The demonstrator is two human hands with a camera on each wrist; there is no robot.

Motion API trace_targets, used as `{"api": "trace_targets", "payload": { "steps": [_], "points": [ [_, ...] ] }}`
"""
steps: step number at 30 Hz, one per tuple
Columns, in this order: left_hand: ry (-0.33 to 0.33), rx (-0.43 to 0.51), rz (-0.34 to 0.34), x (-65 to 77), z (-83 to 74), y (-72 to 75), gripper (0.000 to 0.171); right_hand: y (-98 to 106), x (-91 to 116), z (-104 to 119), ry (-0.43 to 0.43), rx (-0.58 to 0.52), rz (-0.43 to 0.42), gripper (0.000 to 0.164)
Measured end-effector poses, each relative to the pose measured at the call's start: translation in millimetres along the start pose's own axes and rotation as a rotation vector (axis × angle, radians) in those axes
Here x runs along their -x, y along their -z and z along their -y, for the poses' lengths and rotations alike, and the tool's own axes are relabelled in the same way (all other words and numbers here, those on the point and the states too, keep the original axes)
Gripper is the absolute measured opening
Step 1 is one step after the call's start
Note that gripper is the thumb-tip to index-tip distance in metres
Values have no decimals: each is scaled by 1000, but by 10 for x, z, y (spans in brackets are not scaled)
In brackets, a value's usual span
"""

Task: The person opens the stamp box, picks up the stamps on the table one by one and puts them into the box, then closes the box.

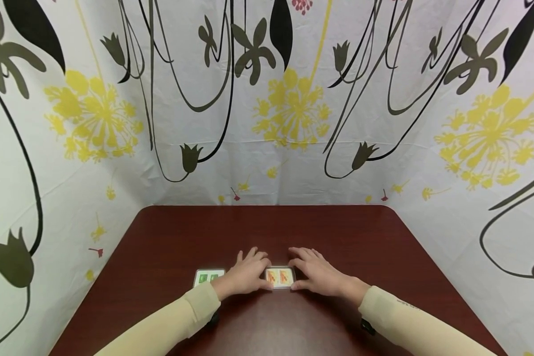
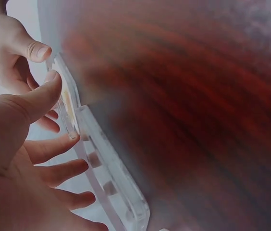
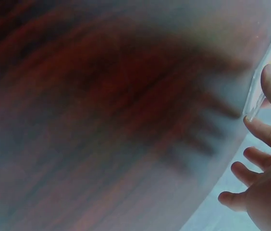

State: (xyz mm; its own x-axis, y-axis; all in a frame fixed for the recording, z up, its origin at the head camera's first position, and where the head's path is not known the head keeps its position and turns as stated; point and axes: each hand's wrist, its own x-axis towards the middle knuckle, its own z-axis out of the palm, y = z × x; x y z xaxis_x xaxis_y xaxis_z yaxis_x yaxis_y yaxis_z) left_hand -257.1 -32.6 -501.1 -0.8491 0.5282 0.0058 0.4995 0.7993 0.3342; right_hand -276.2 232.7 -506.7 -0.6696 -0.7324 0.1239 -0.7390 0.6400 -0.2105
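Observation:
A flat clear plastic case (image 1: 280,277) with two orange-and-yellow pictures lies between my hands on the table. My left hand (image 1: 247,274) pinches its left end between thumb and forefinger, the other fingers spread. At the right end my right hand (image 1: 322,274) grips it likewise, thumb on the near edge. The left wrist view shows the left thumb on the near side of the case (image 2: 67,91). In the right wrist view the right forefinger touches a corner of the case (image 3: 254,96). A second clear case (image 1: 203,277) with green pictures lies left, partly behind the left forearm.
The dark red-brown table (image 1: 267,227) has rounded far corners. A white curtain (image 1: 249,183) with yellow flowers and dark stems hangs behind it and along both sides. The second case (image 2: 121,178) appears close beside the left fingers in the left wrist view.

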Motion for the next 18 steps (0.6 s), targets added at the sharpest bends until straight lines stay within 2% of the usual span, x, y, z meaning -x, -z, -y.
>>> {"api": "trace_targets", "payload": {
  "steps": [12,18],
  "points": [
    [-11,-23,-22,25,-2,-44,52,-12,10,60,-13,10,-19,54],
    [2,1,-37,30,-16,-23,53,-9,9,81,-19,16,-15,55]
  ]
}}
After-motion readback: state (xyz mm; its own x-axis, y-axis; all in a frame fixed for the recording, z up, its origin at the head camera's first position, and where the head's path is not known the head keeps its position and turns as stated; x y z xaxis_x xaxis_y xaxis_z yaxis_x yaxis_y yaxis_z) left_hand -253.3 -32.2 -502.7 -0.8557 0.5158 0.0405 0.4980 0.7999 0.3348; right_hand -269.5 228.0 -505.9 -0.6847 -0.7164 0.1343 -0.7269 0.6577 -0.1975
